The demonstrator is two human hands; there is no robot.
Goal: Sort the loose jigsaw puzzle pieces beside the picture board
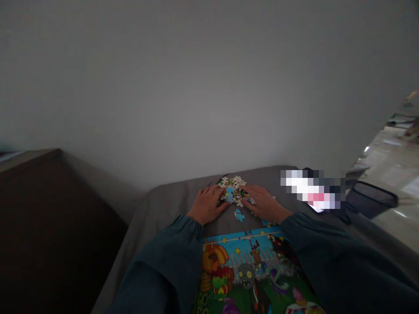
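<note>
A heap of loose jigsaw pieces [234, 187] lies on a grey cloth-covered surface [163, 205] near the wall. My left hand [207, 204] rests flat on the left side of the heap, fingers stretched out. On the heap's right side, my right hand [262, 201] also lies flat with spread fingers. One blue piece [239, 215] sits alone between the hands. Closer to me lies a colourful cartoon puzzle picture [248, 270], partly covered by my dark teal sleeves.
A plain wall rises just behind the heap. A dark brown piece of furniture [49, 218] stands at the left. At the right are a dark bin [371, 198], a blurred-out object, and a light floor.
</note>
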